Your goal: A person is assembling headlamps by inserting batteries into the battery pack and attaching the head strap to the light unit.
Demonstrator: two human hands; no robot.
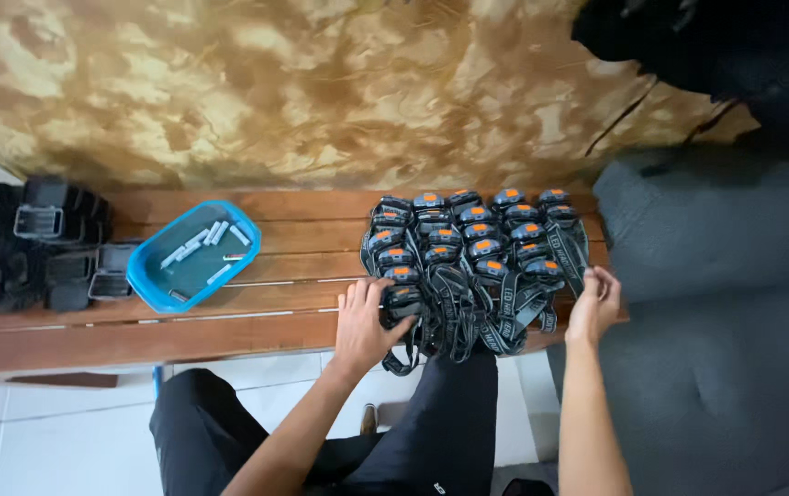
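A: While your left hand (364,323) closes around a headlamp (401,301) at the bench's (275,321) front edge, where's your right?

B: Your right hand (593,303) pinches a strap (570,262), fingers closed. Rows of headlamps (468,239) already lie arranged; batteries sit in the blue tray (151,276), and dark holders (41,243) lie farther left.

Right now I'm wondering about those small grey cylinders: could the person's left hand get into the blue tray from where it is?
Probably yes. The left hand rests on a headlamp at the near edge of the headlamps. Only bare wooden bench lies between it and the open-topped blue tray, with nothing standing in between.
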